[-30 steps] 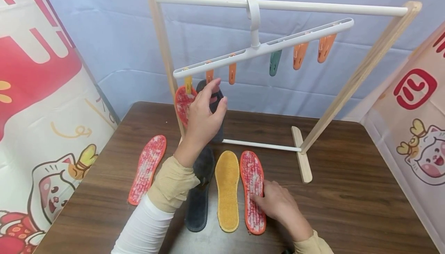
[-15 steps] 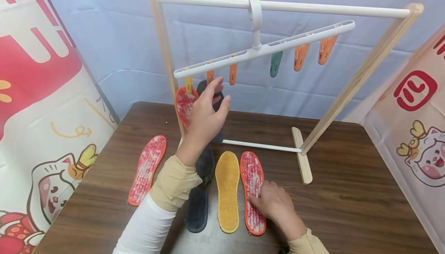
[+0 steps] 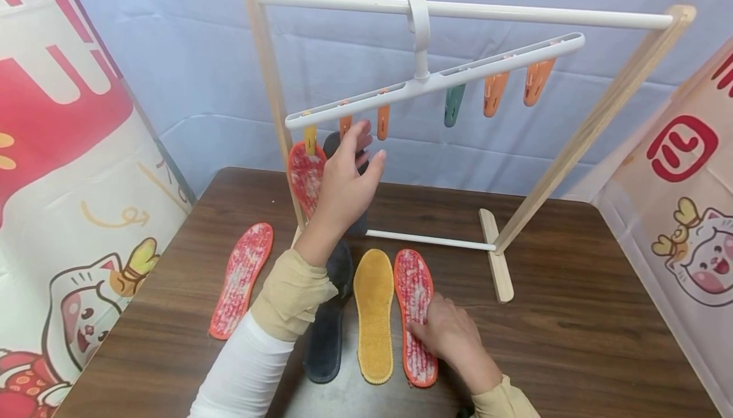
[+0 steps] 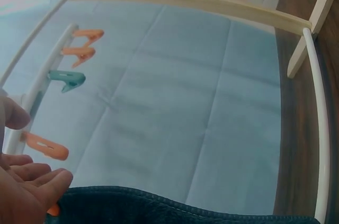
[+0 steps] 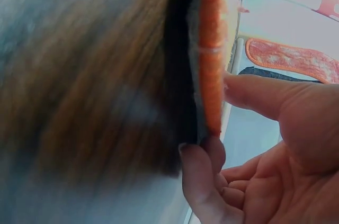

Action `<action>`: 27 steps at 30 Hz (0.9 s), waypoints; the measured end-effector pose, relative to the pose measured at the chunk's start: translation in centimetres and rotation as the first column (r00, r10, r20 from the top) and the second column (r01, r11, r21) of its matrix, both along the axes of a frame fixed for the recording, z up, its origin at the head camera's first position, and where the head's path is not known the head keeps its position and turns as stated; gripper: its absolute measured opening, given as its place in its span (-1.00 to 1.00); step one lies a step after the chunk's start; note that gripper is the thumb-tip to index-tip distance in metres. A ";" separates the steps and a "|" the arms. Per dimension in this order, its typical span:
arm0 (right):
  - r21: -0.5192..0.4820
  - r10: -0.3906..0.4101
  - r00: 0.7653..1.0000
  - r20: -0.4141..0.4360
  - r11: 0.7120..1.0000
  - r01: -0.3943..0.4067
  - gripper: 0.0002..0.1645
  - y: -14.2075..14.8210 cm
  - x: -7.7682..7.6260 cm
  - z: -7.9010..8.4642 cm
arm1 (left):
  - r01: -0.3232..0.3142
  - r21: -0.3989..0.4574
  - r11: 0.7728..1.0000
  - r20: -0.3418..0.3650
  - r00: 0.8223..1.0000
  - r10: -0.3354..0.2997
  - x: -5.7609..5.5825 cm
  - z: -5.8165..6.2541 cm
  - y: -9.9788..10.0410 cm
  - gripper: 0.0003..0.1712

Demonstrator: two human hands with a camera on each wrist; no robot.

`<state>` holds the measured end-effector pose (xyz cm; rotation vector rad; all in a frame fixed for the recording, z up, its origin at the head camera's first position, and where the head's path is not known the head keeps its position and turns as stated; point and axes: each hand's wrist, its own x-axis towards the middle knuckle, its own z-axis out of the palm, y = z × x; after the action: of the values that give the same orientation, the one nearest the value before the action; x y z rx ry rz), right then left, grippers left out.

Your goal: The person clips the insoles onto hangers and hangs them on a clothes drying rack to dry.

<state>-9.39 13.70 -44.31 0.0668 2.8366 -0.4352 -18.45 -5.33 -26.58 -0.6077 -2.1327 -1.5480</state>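
Note:
My left hand [image 3: 349, 176] is raised in front of a dark insole [image 3: 359, 224] that hangs at the second clip, an orange one [image 3: 345, 125]. Its fingers are loosely extended with nothing between them, beside another orange clip [image 4: 47, 146] in the left wrist view. The hand hides much of the dark insole. Left of it, a yellow clip [image 3: 310, 140] holds a red-and-white insole [image 3: 306, 176]. On the table, my right hand [image 3: 452, 335] pinches the right edge of a red-and-white insole [image 3: 413, 278], thumb on top and fingers at the orange rim [image 5: 213, 33].
A white hanger [image 3: 487, 68] tilts down to the left on a wood-and-white rack [image 3: 550, 16]. Green [image 3: 454, 106] and orange clips hang at its right. A yellow insole [image 3: 375, 316], a dark insole [image 3: 324, 341] and another red-and-white insole [image 3: 243, 278] lie on the table.
My left hand has drifted a little right and up, across the hanging dark insole. My right hand stays at the red-and-white insole, its grip shifted slightly left.

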 end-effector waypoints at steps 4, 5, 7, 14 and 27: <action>-0.022 -0.015 1.000 0.000 1.000 0.015 -0.32 0.1 0.0 0.0 | 0.016 0.009 1.000 0.041 0.999 -0.016 0.3 0.6 0.2 -0.43; -0.028 -0.017 1.000 0.001 0.999 0.017 -0.33 0.1 0.0 0.0 | 0.022 0.015 1.000 0.050 0.998 -0.022 0.2 0.7 0.3 -0.42; -0.041 -0.016 1.000 0.003 0.999 0.016 -0.37 0.1 0.0 -0.1 | 0.033 0.026 0.999 0.071 0.997 -0.035 0.1 0.7 0.4 -0.42; -0.089 0.005 1.000 0.000 0.996 -0.005 -0.50 0.2 0.0 -0.4 | 0.059 0.046 0.997 0.153 0.986 -0.065 -0.2 1.0 0.8 -0.39; -0.158 0.034 0.999 -0.012 0.987 -0.035 -0.59 0.6 0.1 -0.2 | 0.041 0.032 0.999 0.143 0.989 -0.045 -3.6 -1.0 1.1 -0.32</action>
<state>-9.24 14.28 -44.51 -0.0159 2.7961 -0.6531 -22.01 -4.25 -27.62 -0.5511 -2.2103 -1.6900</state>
